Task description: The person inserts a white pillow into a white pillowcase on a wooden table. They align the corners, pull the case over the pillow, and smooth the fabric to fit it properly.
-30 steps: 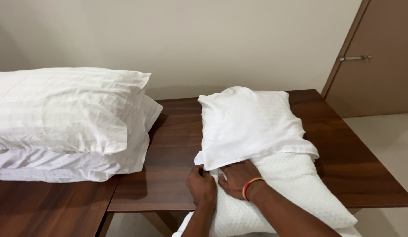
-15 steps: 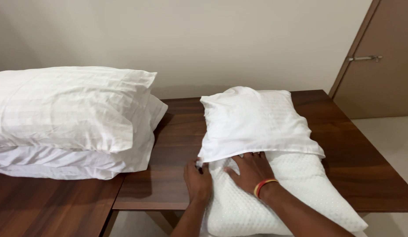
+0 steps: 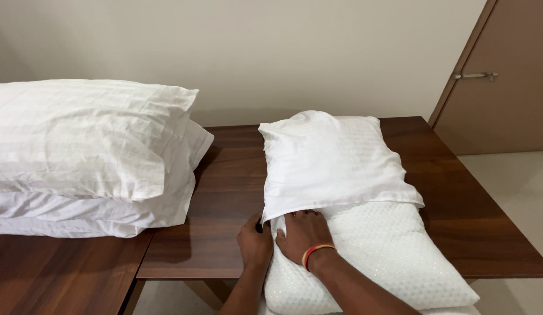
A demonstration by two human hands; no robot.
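Note:
A white dotted pillow [image 3: 394, 251] lies on the dark wooden table [image 3: 225, 181], its far half inside a white pillowcase [image 3: 330, 163]. My left hand [image 3: 255, 240] pinches the near left corner of the pillowcase's open edge. My right hand [image 3: 303, 232], with a red and yellow band on the wrist, presses flat on the bare pillow right at that edge, fingertips touching the cloth. The near end of the pillow hangs past the table's front edge.
Two cased white pillows [image 3: 84, 157] are stacked at the left, across the joint of a second wooden table [image 3: 55, 274]. A brown door [image 3: 505, 81] with a metal handle stands at the right. Pale floor [image 3: 517, 181] lies beyond the table's right edge.
Both hands have shifted slightly along the pillowcase's open edge, and the right hand now lies flatter on the pillow. The view has dipped a little.

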